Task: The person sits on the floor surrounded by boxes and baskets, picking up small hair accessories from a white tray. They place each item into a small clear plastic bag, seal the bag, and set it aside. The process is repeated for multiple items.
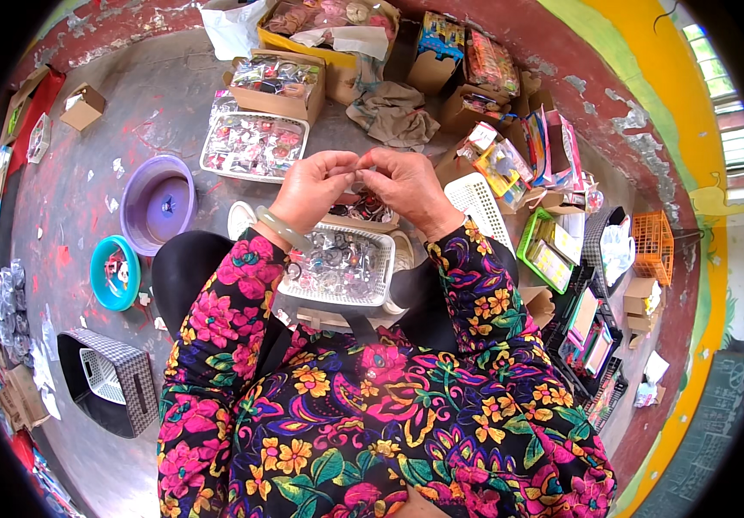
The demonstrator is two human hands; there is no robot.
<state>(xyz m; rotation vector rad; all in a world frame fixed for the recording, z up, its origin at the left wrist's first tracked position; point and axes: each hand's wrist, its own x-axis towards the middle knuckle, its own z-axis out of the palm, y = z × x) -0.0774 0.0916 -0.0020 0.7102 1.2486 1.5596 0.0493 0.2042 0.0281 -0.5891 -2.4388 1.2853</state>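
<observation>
My left hand (pixel 313 192), with a pale bangle (pixel 284 231) on its wrist, and my right hand (pixel 408 188) meet in front of me, raised over a box of small dark and red items (pixel 367 210). Fingers and thumbs of both hands are pinched together, their tips almost touching. Whatever lies between them is too small to make out. Nearer to me, a white plastic basket (pixel 382 269) in front of my lap holds many small pieces in clear wrapping. Beyond my left hand stands another white basket (pixel 302 129) full of small packaged goods.
Cardboard boxes of goods (pixel 310 105) stand at the back beside a crumpled brown cloth (pixel 393 114). On the left are a purple basin (pixel 135 194), a teal basin (pixel 95 273) and a checkered bin (pixel 137 388). A green tray (pixel 534 226), black crates (pixel 611 321) and an orange crate (pixel 653 246) are on the right.
</observation>
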